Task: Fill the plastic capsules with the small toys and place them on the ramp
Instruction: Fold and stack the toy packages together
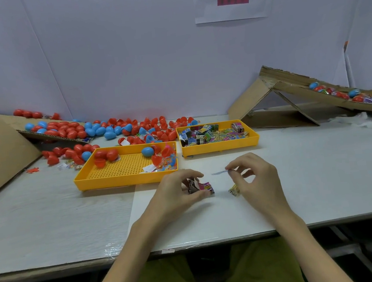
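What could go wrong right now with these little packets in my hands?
The left hand grips several small packets together, so one could slip out onto the table. The right hand pinches a thin strip only by its end; that grip may fail. The yellow packet by the right hand looks loose and could be knocked aside.

We get soft, even light from above — the white surface (320, 173) is bright, shadows beneath the left hand (180, 191) faint. Edges bow from the wide lens; under the surface it falls dark — detail slightly soft.
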